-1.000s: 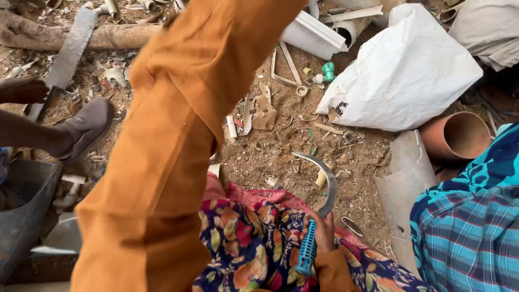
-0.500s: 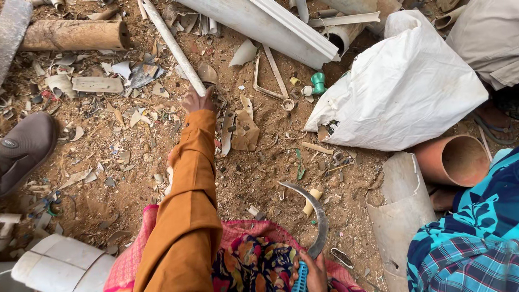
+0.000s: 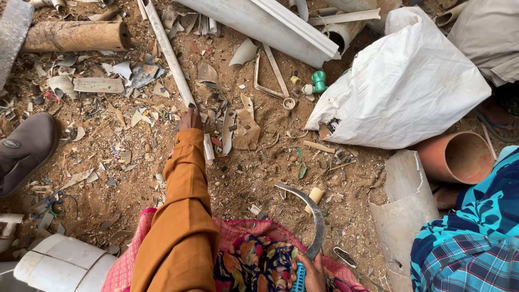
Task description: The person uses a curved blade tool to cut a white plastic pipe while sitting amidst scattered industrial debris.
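Observation:
My left hand (image 3: pixel 189 119), at the end of an orange sleeve, reaches forward over the dirt and closes on the near end of a long white plastic strip (image 3: pixel 166 50) that runs away toward the top of the view. At the bottom edge, above my flowered lap, my right hand (image 3: pixel 310 272) grips the blue handle of a sickle (image 3: pixel 315 219). Its curved grey blade arcs up and to the left over the ground.
Broken plastic and pipe scraps litter the soil. A full white sack (image 3: pixel 403 86) lies at the right, with an orange pipe piece (image 3: pixel 458 157) and a grey half-pipe (image 3: pixel 403 208) beside it. Another person's shoe (image 3: pixel 24 151) is at the left, and a blue-patterned garment (image 3: pixel 470 238) at the lower right.
My left arm, raised across the view a second ago, has stretched out and down to the end of the white strip. The sickle stays in my right hand.

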